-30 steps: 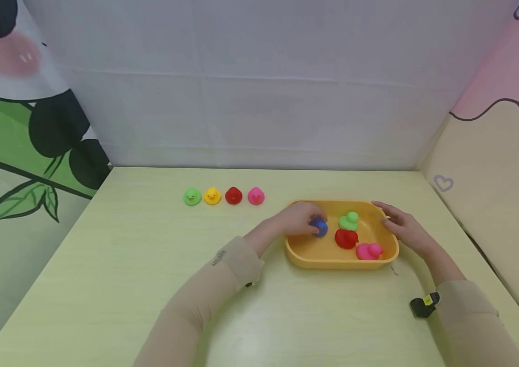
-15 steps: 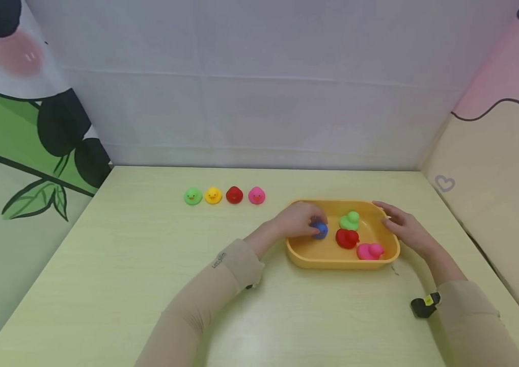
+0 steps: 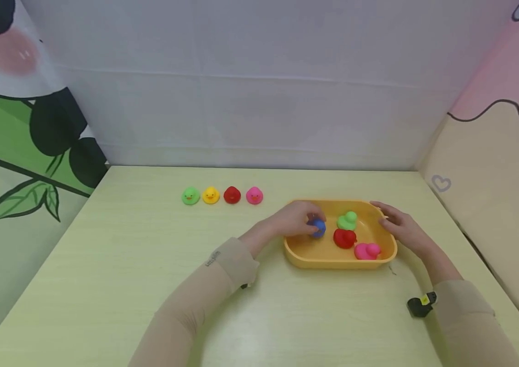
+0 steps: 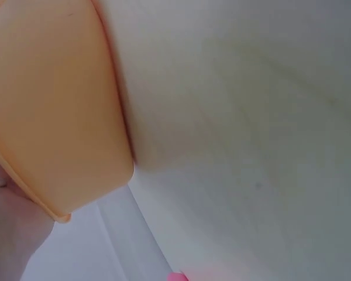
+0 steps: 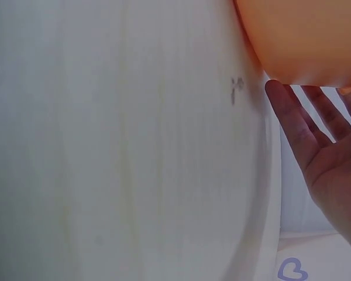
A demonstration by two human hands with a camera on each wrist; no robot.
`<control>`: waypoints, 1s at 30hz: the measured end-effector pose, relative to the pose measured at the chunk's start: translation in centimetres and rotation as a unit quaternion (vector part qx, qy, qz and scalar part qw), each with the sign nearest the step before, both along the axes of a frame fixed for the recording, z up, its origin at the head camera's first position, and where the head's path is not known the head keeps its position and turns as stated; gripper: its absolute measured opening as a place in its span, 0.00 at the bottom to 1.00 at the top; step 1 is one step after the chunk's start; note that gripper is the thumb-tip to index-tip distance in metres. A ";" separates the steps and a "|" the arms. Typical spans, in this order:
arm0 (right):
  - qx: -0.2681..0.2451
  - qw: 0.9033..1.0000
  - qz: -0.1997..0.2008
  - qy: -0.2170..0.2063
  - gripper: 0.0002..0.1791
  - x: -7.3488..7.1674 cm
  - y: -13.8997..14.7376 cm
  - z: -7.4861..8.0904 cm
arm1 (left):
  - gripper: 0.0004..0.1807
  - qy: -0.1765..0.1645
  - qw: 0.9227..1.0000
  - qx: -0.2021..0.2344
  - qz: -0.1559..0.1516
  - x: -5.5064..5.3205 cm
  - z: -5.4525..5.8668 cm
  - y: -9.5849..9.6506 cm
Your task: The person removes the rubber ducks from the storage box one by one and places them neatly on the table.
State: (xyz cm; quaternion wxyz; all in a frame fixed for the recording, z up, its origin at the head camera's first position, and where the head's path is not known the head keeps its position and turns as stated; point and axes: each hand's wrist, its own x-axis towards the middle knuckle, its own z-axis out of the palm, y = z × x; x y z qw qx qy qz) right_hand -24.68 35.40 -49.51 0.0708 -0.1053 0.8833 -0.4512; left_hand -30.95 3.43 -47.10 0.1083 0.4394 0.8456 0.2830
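Note:
Inside the left end of a yellow-orange plastic basin [image 3: 323, 264], my left hand [image 3: 297, 218] pinches a blue rubber duck [image 3: 318, 229] between thumb and fingers. At the basin's right end is my right hand [image 3: 405, 229]; in the right wrist view its straight, spread fingers [image 5: 292, 117] touch the outer wall. A green duck [image 3: 347, 221], a red duck [image 3: 344, 238] and a pink duck [image 3: 366, 251] lie in the basin's right half. In the left wrist view the basin wall hides most of the left hand and the blue duck.
Along the back of the pale wooden table [image 3: 117, 275] stands a row: green duck [image 3: 190, 196], yellow duck [image 3: 211, 195], red duck [image 3: 232, 194], pink duck [image 3: 254, 195]. A white cloth wall [image 3: 259, 117] rises behind, with printed panels left and right.

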 end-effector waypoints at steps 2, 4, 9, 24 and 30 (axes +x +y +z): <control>0.002 1.000 -0.001 0.000 0.28 0.0 0.0 0.0 | 0.14 -0.009 1.000 0.016 0.003 0.0 0.0 -0.1; 0.005 1.000 -0.002 0.000 0.28 0.1 0.0 0.0 | 0.14 -0.012 0.999 0.029 0.006 0.0 0.1 -0.2; 0.011 1.000 -0.002 -0.003 0.29 0.1 -0.1 0.2 | 0.14 -0.003 0.999 0.045 0.013 0.2 0.3 -0.6; 0.005 1.000 -0.003 -0.009 0.30 -0.1 0.1 0.1 | 0.13 0.015 0.996 0.072 0.051 1.5 1.7 -1.8; 0.007 1.000 -0.006 -0.010 0.29 0.0 0.0 0.2 | 0.15 0.011 0.995 0.081 0.059 2.3 3.0 -2.3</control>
